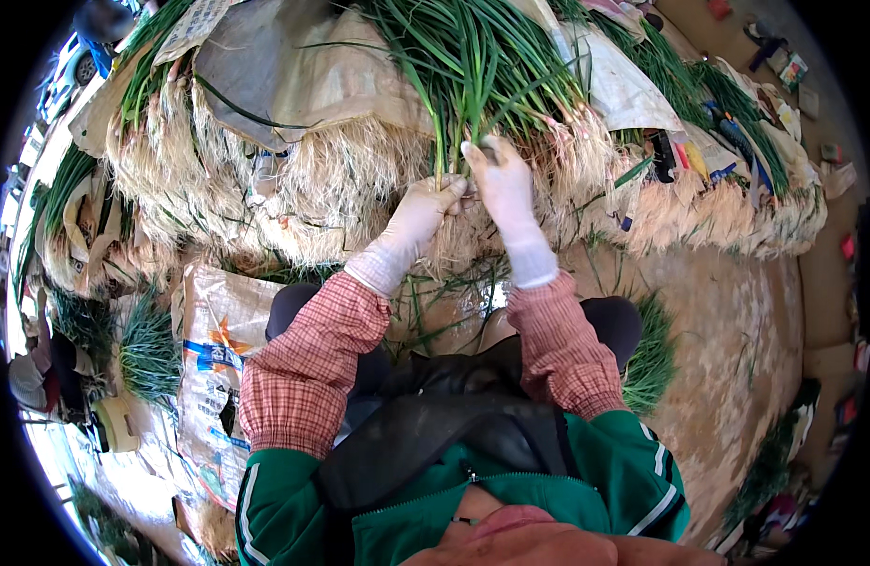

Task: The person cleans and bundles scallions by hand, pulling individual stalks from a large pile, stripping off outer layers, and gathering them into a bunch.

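In front of me lies a long heap of green onions (477, 61), leaves pointing away and pale stringy roots (345, 179) hanging toward me. My left hand (418, 219), in a white glove, is closed around a few stalks just above their roots. Close beside it on the right, my right hand (506, 189), gloved too, has thumb and fingers closed on green stalks. The fingertips of both hands nearly meet, and the exact grip between them is partly hidden.
Plastic sheeting (331, 80) covers part of the heap. A printed sack (213, 325) lies left of my knees. Loose onion bunches stand on the floor, one at left (150, 354) and one at right (650, 354). Leaf scraps litter the wet floor (737, 330). Another person (41, 373) is at far left.
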